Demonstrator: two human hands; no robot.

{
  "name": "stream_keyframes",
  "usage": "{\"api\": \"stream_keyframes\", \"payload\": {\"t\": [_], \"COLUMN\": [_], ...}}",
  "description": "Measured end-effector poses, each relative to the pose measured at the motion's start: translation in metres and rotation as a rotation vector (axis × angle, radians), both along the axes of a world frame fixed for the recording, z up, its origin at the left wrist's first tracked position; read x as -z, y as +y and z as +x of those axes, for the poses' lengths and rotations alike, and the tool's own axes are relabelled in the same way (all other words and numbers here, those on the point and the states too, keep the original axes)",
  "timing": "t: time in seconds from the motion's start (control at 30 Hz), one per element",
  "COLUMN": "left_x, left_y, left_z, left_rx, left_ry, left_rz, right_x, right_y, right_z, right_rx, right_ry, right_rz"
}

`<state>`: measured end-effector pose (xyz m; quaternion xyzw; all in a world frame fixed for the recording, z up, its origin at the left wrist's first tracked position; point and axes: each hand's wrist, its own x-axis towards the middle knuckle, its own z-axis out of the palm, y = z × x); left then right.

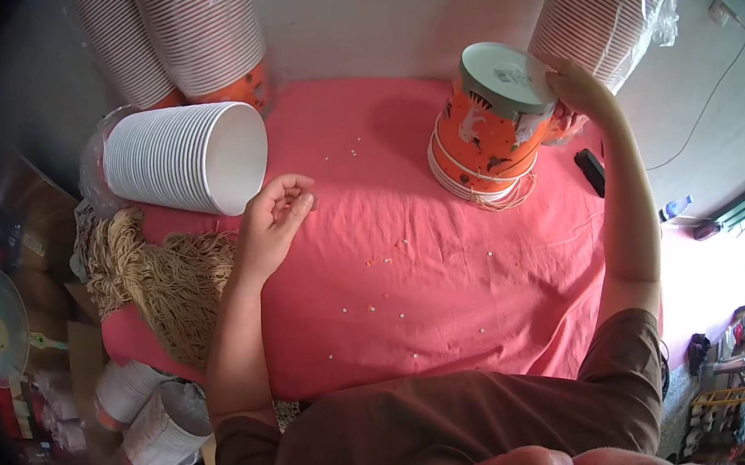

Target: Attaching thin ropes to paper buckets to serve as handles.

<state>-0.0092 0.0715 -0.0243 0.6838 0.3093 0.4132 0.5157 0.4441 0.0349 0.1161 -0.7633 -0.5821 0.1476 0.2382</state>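
An orange patterned paper bucket (488, 130) with a pale grey-green base (506, 72) stands upside down at the right. It sits over other white-rimmed buckets, and a thin cord handle (510, 201) lies around its lower rim. My right hand (571, 95) grips its right side near the base; some of the fingers are hidden behind it. My left hand (275, 215) hovers over the cloth, fingers loosely curled and thumb apart, with nothing visible in it. Just behind that hand lies a nested stack of white buckets (182, 158), mouth facing right.
A bundle of tan cords (158, 268) lies left on the pink cloth (435, 290), which has small scattered bits. Tall bucket stacks (203, 30) and a plastic-wrapped stack (600, 5) stand by the wall. A black object (589, 172) lies at the right edge. More buckets (169, 429) are lower left.
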Motion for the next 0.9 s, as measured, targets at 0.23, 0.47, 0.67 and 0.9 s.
{"api": "stream_keyframes", "payload": {"t": [0.23,0.47,0.67,0.9], "left_x": [-0.002,-0.001,-0.003,-0.004], "left_y": [-0.003,-0.006,-0.007,-0.006], "left_z": [0.003,0.003,0.005,0.004], "left_rx": [0.006,0.031,0.055,0.053], "left_ry": [0.035,0.029,0.023,0.040], "left_rz": [-0.003,-0.010,-0.014,0.014], "right_x": [0.013,0.025,0.026,0.031], "right_y": [-0.003,-0.006,-0.010,-0.002], "right_z": [-0.011,-0.016,-0.023,-0.016], "right_rx": [0.037,0.043,0.030,0.033], "right_ry": [-0.050,-0.057,-0.048,-0.100], "right_rz": [0.013,-0.018,0.002,-0.026]}}
